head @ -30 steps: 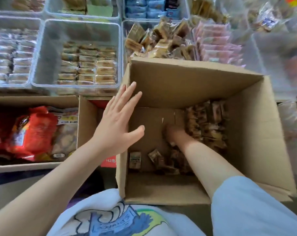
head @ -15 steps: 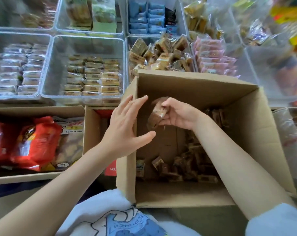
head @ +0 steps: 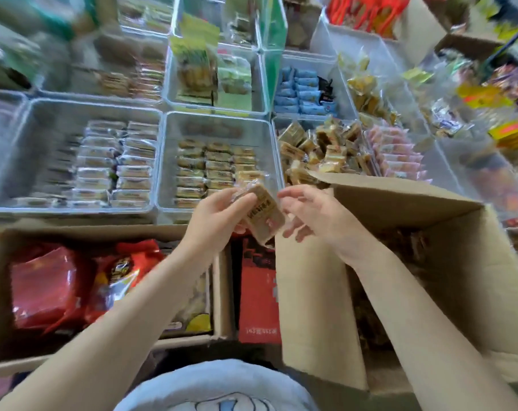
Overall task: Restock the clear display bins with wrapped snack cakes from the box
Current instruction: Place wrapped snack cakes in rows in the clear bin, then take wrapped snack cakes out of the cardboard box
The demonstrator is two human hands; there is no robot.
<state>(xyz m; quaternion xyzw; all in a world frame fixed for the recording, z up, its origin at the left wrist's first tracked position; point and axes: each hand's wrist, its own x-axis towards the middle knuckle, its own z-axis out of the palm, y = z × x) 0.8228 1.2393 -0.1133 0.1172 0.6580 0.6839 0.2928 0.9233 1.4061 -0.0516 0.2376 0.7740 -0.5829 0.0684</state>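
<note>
Cake point(head: 262, 213) gripped in left hand point(head: 214, 221) above the bin point(head: 165, 161) for stocking, right hand point(head: 314, 215) loose beside it

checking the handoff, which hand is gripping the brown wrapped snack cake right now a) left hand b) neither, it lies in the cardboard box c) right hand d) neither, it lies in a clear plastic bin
a: the left hand has its fingers curled round the brown wrapped snack cake, while the right hand sits beside it with loose fingers, not clearly gripping.
</note>
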